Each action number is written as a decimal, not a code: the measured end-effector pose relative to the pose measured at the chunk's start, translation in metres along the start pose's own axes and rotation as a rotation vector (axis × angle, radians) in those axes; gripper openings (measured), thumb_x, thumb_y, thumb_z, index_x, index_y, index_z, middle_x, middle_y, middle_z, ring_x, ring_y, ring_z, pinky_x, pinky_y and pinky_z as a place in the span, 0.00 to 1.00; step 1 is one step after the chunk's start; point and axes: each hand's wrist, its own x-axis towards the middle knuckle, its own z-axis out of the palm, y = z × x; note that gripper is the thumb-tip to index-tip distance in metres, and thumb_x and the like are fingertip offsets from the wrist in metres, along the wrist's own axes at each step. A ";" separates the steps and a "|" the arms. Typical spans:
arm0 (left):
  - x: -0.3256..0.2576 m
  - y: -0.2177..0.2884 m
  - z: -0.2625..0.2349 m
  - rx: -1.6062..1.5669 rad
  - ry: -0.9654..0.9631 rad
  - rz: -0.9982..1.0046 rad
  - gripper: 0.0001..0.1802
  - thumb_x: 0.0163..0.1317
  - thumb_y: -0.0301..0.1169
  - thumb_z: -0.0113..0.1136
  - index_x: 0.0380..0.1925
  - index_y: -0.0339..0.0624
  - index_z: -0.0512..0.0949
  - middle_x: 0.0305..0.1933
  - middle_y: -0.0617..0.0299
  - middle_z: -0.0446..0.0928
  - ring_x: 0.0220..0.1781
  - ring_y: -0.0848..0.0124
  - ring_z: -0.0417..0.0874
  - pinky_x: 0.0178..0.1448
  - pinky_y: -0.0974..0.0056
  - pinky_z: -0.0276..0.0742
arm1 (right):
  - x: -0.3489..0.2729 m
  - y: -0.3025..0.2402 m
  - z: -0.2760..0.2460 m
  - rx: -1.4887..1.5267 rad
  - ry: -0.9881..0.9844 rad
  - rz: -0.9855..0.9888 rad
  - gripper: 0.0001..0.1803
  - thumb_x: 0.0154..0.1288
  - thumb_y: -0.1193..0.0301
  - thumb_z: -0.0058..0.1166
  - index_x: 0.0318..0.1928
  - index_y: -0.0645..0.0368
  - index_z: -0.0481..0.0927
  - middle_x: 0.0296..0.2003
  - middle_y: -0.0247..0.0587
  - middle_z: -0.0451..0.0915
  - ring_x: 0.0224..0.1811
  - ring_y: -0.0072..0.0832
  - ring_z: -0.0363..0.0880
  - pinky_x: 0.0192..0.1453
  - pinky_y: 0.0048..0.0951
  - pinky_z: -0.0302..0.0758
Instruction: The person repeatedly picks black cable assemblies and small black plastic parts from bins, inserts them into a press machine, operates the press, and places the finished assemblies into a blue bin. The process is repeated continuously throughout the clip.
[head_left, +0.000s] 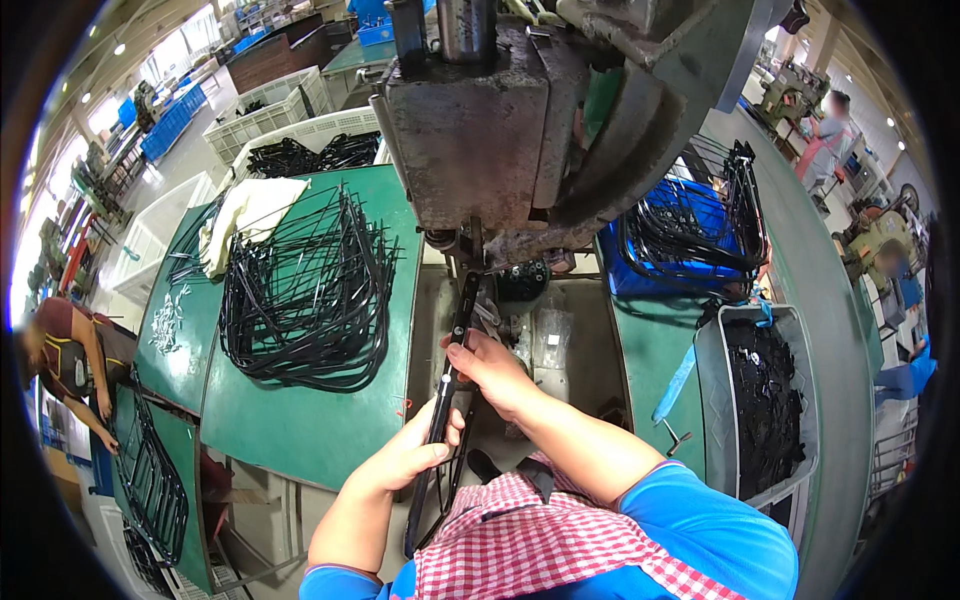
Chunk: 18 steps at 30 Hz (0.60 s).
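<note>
A long black metal frame is held edge-on in front of me, slanting from my lap up to the press. My left hand is closed round its nearer part. Further up, my right hand grips the same frame, thumb on top and fingers bent round it. The frame's far end reaches under the ram of a large grey press. Whether it touches the tooling there, I cannot tell. Thin rods hang beside the frame near my apron.
Left, a green table bears a stack of black wire frames, a pale cloth and small metal parts. Right stand a blue crate of frames and a grey bin of black parts. A co-worker handles frames far left.
</note>
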 end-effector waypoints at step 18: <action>0.001 -0.009 -0.031 0.071 -0.042 -0.123 0.31 0.53 0.48 0.59 0.52 0.41 0.66 0.41 0.65 0.69 0.41 0.78 0.69 0.45 0.73 0.65 | 0.047 0.056 -0.123 -0.277 0.397 0.042 0.29 0.68 0.44 0.44 0.39 0.59 0.81 0.29 0.33 0.80 0.30 0.19 0.77 0.35 0.23 0.72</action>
